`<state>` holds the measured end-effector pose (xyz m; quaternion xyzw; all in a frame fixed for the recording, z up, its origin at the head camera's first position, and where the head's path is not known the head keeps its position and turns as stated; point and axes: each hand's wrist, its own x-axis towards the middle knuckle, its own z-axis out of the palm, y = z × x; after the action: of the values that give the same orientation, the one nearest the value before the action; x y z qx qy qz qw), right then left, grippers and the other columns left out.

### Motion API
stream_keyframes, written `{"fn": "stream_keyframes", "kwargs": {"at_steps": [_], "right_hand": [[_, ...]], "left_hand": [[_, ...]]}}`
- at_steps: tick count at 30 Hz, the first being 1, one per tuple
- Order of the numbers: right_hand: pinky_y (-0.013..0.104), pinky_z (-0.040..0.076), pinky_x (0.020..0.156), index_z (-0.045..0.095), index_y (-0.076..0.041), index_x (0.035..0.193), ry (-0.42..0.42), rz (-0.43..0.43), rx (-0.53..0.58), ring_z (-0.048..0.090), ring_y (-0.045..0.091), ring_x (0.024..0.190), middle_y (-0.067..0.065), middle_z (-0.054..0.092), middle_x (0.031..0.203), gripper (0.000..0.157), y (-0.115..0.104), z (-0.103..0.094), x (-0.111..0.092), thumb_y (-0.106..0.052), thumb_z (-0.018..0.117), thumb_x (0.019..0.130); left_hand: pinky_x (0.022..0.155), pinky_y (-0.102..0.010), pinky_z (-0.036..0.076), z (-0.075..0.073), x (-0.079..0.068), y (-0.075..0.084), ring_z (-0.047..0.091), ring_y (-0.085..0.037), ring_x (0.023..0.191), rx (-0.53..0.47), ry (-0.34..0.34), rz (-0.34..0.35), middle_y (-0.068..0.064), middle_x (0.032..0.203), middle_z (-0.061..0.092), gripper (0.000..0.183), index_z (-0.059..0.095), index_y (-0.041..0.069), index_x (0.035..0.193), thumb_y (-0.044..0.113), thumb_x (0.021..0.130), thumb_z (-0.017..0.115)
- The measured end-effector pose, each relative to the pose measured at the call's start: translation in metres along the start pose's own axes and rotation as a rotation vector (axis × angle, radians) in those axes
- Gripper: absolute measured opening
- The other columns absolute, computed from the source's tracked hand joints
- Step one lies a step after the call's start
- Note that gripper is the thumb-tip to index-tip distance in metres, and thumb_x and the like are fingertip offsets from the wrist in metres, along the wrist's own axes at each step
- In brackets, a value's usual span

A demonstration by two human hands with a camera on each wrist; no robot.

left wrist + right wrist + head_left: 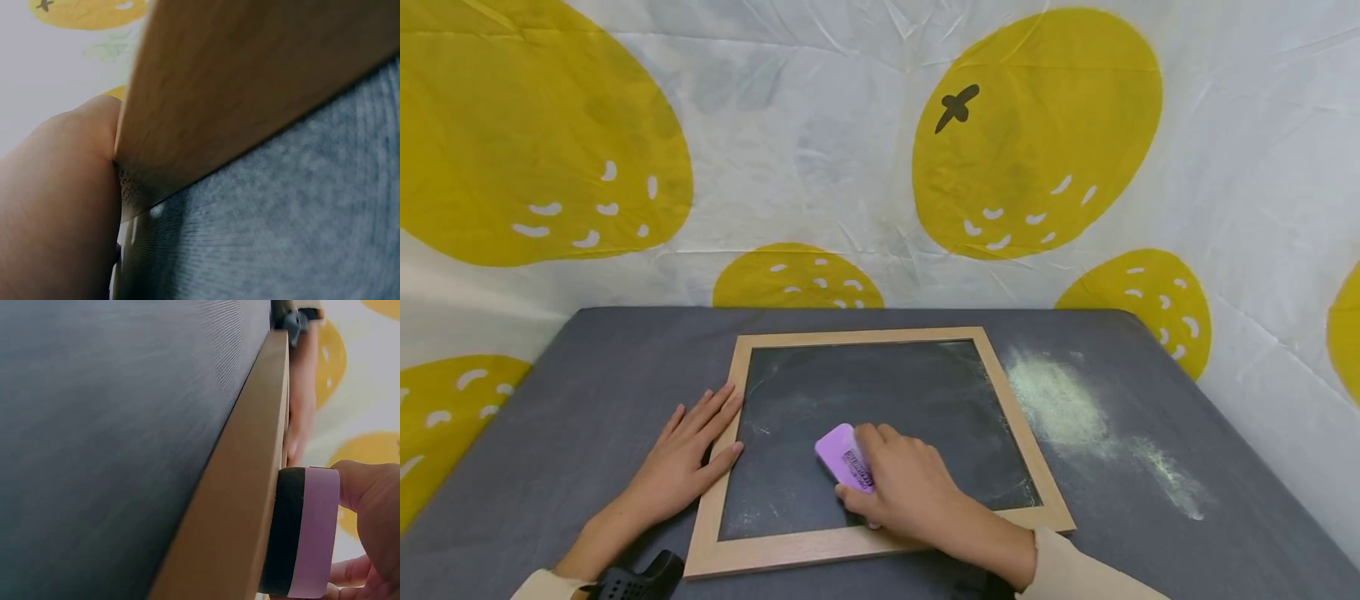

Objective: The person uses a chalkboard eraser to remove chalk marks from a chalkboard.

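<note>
A small chalkboard (887,400) in a light wooden frame (805,546) lies flat on a grey cloth-covered table. Its dark surface carries faint chalk smears, mostly near the edges. My right hand (913,487) grips a purple eraser (844,458) by its sides, over the lower middle of the board. The right wrist view shows the dark felt of the eraser (290,531) facing the board, beside the frame's edge. With fingers spread, my left hand (681,462) rests on the frame's left side. The left wrist view shows part of that hand (62,200) against the wood.
Pale chalk dust (1060,400) is scattered on the table to the right of the board, with a smaller streak (1168,479) nearer the front. Behind the table hangs a white curtain (820,142) printed with yellow fruit shapes.
</note>
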<state>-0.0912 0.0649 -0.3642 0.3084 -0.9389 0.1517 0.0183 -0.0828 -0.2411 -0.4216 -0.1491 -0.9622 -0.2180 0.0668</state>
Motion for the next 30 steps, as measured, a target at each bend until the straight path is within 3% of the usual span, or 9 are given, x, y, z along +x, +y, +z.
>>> {"fn": "stream_keyframes", "kwargs": {"at_steps": [5, 12, 15, 20, 30], "right_hand": [[0.026, 0.036, 0.047, 0.061, -0.009, 0.116, 0.061, 0.136, -0.006, 0.045, 0.008, 0.059, -0.002, 0.056, 0.083, 0.053, 0.041, -0.014, -0.025, -0.042, 0.075, 0.077], [0.030, 0.039, 0.051, 0.060, -0.007, 0.119, 0.046, 0.241, -0.022, 0.048, 0.011, 0.065, 0.007, 0.062, 0.103, 0.055, 0.088, -0.035, -0.054, -0.039, 0.076, 0.077], [0.032, 0.039, 0.051, 0.060, -0.007, 0.120, 0.038, 0.301, -0.029, 0.047, 0.013, 0.064, 0.007, 0.062, 0.099, 0.057, 0.102, -0.042, -0.064, -0.038, 0.078, 0.076], [0.032, 0.037, 0.049, 0.057, -0.007, 0.122, 0.016, 0.358, -0.018, 0.044, 0.013, 0.060, 0.001, 0.057, 0.083, 0.060, 0.110, -0.046, -0.070, -0.039, 0.078, 0.076], [0.032, 0.040, 0.050, 0.053, -0.004, 0.127, -0.021, 0.469, 0.046, 0.048, 0.013, 0.061, 0.004, 0.059, 0.086, 0.070, 0.110, -0.053, -0.069, -0.047, 0.076, 0.078]], "left_hand": [[0.108, -0.061, 0.010, -0.003, 0.002, -0.002, 0.022, -0.040, 0.140, 0.006, -0.004, -0.008, -0.009, 0.157, 0.022, 0.066, 0.030, 0.016, 0.152, 0.042, 0.097, 0.054], [0.108, -0.062, 0.011, 0.004, -0.001, -0.003, 0.022, -0.039, 0.140, -0.005, -0.001, -0.023, -0.009, 0.157, 0.023, 0.065, 0.030, 0.016, 0.152, 0.042, 0.097, 0.053], [0.108, -0.062, 0.011, 0.005, -0.003, -0.003, 0.022, -0.039, 0.140, -0.006, -0.005, -0.030, -0.008, 0.157, 0.022, 0.066, 0.030, 0.017, 0.152, 0.043, 0.097, 0.053], [0.108, -0.061, 0.011, 0.002, -0.002, -0.002, 0.023, -0.038, 0.140, 0.010, 0.007, -0.029, -0.008, 0.156, 0.024, 0.066, 0.031, 0.017, 0.152, 0.043, 0.096, 0.054], [0.108, -0.061, 0.012, 0.003, -0.003, 0.000, 0.025, -0.038, 0.139, 0.010, 0.031, -0.015, -0.009, 0.155, 0.027, 0.064, 0.034, 0.015, 0.151, 0.042, 0.096, 0.055]]}}
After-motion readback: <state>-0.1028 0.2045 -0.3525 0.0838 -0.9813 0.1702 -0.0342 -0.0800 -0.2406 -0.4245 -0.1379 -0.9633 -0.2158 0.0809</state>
